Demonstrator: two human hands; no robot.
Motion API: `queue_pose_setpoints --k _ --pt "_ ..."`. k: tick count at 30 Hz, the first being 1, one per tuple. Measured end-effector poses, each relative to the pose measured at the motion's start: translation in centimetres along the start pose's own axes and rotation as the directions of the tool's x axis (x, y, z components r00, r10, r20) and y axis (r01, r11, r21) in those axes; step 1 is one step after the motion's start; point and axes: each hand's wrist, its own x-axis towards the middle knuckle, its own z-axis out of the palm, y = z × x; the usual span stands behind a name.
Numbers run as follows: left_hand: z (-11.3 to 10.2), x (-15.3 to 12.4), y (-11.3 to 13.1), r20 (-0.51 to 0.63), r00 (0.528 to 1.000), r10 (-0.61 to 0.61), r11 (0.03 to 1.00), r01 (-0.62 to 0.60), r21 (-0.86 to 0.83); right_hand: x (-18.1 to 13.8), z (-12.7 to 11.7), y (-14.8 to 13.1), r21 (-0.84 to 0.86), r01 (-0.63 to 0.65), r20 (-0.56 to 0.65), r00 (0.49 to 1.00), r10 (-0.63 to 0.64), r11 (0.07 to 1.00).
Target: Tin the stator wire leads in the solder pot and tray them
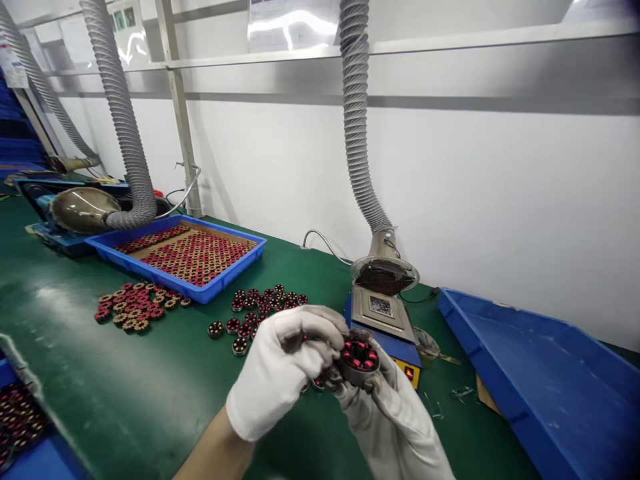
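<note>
In the head view, both my hands wear white gloves with darkened fingertips. My right hand [395, 410] is closed around a motor stator [357, 360], a dark ring with red coils inside, tilted so its coil face shows. From the left, my left hand [290, 360] pinches at the stator's near-left rim; its fingertips are partly hidden there. Beneath and behind my left hand lies a loose group of similar dark-ringed stators [245, 330] on the green table [195, 393]. Just beyond the held stator stands a blue solder pot [383, 320] with a square metal top.
A blue tray [240, 270] holds rows of red and gold cores, with a pile of cores [135, 307] in front. An extractor hose [357, 113] hangs over the solder pot. At right lies a large blue tray [540, 373]; another blue bin [45, 453] sits at lower left.
</note>
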Motion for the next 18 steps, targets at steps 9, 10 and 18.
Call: queue_pose_setpoints --k 9,10,18 --pt "0.2 0.7 0.1 0.134 0.988 -0.078 0.981 0.052 0.187 0.1 -0.4 0.1 -0.117 0.098 -0.039 0.994 -0.103 0.988" --pt "0.4 0.6 0.1 0.138 0.990 0.018 0.975 -0.048 0.219 0.2 -0.5 0.3 -0.141 0.135 -0.056 0.988 -0.144 0.981" --pt "0.2 -0.2 0.4 -0.069 0.972 0.225 0.946 -0.201 0.256 1.8 -1.0 1.3 -0.499 0.506 -0.132 0.758 -0.639 0.703"
